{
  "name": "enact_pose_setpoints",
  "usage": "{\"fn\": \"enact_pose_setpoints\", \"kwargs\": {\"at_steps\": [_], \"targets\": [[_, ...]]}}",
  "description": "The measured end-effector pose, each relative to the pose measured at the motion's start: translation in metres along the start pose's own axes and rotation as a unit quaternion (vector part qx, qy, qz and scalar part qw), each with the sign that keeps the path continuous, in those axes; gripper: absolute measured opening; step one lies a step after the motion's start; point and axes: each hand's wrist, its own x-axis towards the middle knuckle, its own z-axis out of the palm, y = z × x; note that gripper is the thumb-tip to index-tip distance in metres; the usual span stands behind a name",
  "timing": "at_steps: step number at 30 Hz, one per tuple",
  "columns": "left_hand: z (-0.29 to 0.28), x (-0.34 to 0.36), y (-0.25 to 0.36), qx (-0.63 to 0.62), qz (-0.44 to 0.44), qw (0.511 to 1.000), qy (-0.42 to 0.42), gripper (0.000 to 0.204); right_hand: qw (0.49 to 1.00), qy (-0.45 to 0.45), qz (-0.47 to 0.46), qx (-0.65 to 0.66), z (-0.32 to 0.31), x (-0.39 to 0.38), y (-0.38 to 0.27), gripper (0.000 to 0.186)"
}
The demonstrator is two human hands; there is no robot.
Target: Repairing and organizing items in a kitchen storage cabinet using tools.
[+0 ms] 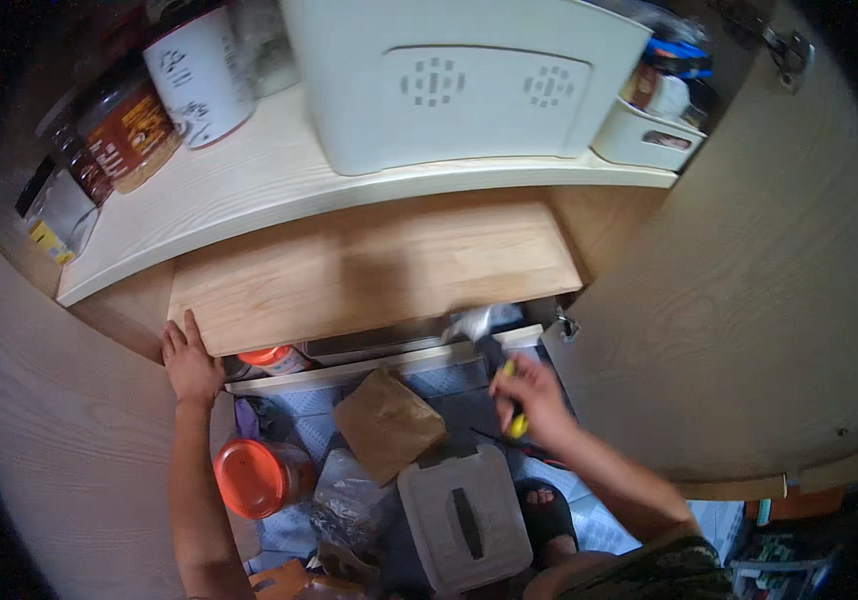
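Observation:
My left hand (192, 362) lies with spread fingers against the left end of a pale wooden board (369, 270) below the upper shelf. My right hand (534, 400) is closed on the black and yellow handle of a hammer (485, 330), whose motion-blurred metal head is by the board's front right edge; whether they touch I cannot tell. An orange-lidded container (265, 357) lies under the board's left part, behind a narrow wooden rail (389, 360). Below my hands are a brown paper packet (387, 422) and another orange-lidded tub (251, 476).
An upper shelf (249, 175) holds a large white bin (469, 60), several jars and a small caddy. Open cabinet doors flank both sides. A lidded box (429, 520), plastic bags and a dark tool (539, 455) lie below. My sandalled foot (544, 520) is beside the box.

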Motion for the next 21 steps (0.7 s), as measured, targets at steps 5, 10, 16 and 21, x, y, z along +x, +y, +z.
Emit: {"fn": "enact_pose_setpoints", "kwargs": {"at_steps": [5,10,16,21], "targets": [[-0.012,0.004,0.017,0.024,0.005,0.998,-0.05,0.088,0.968,0.155,0.09,0.176,-0.014,-0.027,0.051,0.014],[-0.016,-0.009,0.045,0.038,0.032,0.997,-0.054,0.088,0.887,0.082,0.104,0.443,-0.068,0.036,0.06,0.024],[-0.018,-0.015,0.07,0.034,0.023,0.999,-0.029,0.087,0.818,-0.001,0.121,0.562,-0.081,0.124,0.049,0.023],[-0.025,-0.011,0.073,0.059,0.022,0.994,-0.089,0.076,0.839,0.002,0.039,0.542,-0.084,0.146,0.049,0.02]]}}
